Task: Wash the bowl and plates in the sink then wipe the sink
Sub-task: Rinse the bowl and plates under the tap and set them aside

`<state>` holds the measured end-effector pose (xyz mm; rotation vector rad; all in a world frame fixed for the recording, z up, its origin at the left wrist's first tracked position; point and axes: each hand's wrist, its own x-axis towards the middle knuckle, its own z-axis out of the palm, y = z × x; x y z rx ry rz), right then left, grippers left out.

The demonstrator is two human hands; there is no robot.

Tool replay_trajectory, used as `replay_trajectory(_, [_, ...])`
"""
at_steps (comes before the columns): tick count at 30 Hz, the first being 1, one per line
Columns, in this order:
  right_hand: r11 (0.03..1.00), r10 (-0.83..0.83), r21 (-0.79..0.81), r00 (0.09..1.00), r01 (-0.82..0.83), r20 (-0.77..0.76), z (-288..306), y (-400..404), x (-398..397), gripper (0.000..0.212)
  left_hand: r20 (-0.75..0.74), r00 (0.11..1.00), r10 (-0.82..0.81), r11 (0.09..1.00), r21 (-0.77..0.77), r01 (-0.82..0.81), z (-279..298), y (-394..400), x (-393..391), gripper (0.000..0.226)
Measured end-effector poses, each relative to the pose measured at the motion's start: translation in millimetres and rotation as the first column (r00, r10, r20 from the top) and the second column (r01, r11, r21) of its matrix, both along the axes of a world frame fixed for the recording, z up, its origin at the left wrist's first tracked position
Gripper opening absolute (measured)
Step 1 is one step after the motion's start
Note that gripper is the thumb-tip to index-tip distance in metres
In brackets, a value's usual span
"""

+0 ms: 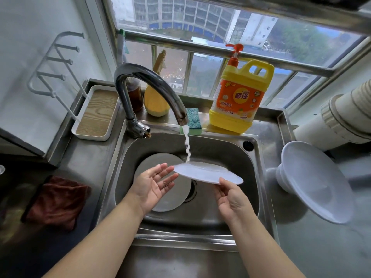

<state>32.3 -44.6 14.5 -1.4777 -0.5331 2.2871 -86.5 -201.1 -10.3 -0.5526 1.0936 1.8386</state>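
Over the steel sink [257, 177], a white plate [206, 173] is held almost level under the running tap [144, 85], and water falls on its far edge. My right hand [232, 199] pinches the plate's near rim. My left hand [154, 183] is palm up with straight fingers, its fingertips at the plate's left edge. A second plate [146, 163] lies flat on the sink bottom beneath my left hand. On the counter to the right, a white bowl [313, 183] lies on its side.
A yellow detergent bottle [241, 97] and a blue-green sponge [192, 121] sit on the ledge behind the sink. A brown cloth [58, 201] lies on the left counter. A wood-lined tray [96, 113] stands back left, white pipes [341, 117] at right.
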Motion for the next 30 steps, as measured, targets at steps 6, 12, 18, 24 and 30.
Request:
replay_trajectory(6, [0.943, 0.219, 0.227, 0.968, -0.243, 0.124, -1.7, 3.0, 15.7, 0.027, -0.011, 0.998, -0.069, 0.994, -0.086, 0.068, -2.7, 1.4, 3.7, 0.024])
replay_trajectory(12, [0.230, 0.440, 0.538, 0.580, -0.811, 0.686, 0.4, -1.9, 22.1, 0.010, -0.033, 0.992, -0.122, 0.977, -0.182, 0.114, -5.4, 1.2, 5.0, 0.022])
replay_trajectory(18, [-0.484, 0.107, 0.409, 0.411, -0.774, 0.905, -24.3, -18.1, 25.3, 0.010, 0.008, 0.987, -0.160, 0.957, -0.242, 0.158, -1.7, -4.4, 4.7, 0.033])
replay_trajectory(24, [-0.717, 0.063, 0.393, 0.508, -0.575, 0.859, -36.2, -17.0, 38.3, 0.044, 0.013, 0.972, -0.233, 0.903, -0.369, 0.221, -5.8, -10.6, 8.3, 0.020])
replay_trajectory(30, [-0.721, 0.145, 0.465, 0.544, -0.514, 0.826, -46.4, -4.7, 48.9, 0.036, -0.010, 0.971, -0.238, 0.875, -0.436, 0.210, -16.7, -11.5, 11.6, 0.023])
